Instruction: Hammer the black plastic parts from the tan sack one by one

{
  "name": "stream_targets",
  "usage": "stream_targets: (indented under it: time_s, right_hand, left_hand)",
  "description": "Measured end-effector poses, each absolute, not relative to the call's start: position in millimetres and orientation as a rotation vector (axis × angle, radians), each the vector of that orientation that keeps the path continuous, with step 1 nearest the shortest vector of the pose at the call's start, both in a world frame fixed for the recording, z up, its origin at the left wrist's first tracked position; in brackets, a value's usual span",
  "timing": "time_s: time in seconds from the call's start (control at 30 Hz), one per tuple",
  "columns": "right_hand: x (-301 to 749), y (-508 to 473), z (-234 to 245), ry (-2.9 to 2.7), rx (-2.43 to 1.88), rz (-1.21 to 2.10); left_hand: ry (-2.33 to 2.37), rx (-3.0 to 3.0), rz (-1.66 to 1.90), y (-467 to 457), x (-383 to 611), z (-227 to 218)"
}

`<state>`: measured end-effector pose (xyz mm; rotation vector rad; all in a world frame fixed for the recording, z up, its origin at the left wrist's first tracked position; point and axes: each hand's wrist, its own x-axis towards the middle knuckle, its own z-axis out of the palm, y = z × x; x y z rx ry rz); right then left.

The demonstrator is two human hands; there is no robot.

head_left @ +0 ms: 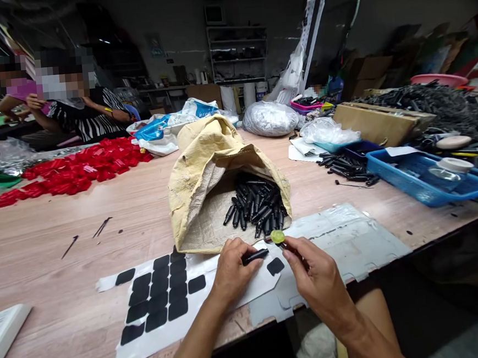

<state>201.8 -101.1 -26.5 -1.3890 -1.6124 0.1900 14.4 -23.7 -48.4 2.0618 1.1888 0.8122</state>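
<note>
My left hand (234,265) is closed around a black tube-shaped part (256,256), which points right over the white backing sheet. A thin dark-stemmed piece with a round yellow-green disc (277,236) is pinched between the fingers of my right hand (314,264); its exact kind I cannot make out. Just beyond both hands, a yellowish woven sack (199,204) lies open toward me, with many similar black tube parts (261,202) inside. Black rounded-square stickers (159,282) are stuck in rows on the backing sheet (129,356), and a single one (275,266) lies between my hands.
A grey board (351,236) lies along the table's front edge. Red pieces (84,166) are heaped at left, near two people. To the right stand a blue tray (431,197) and loose black parts (346,168). A white box (7,335) sits at near left.
</note>
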Motion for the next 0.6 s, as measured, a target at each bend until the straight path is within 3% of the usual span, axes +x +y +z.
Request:
stream_targets:
  time_s: [0.6]
  right_hand:
    - [198, -100, -28, -1.666, -1.479, 0.155]
  left_hand:
    - [1.195, 2.08, 0.804, -25, 14, -49]
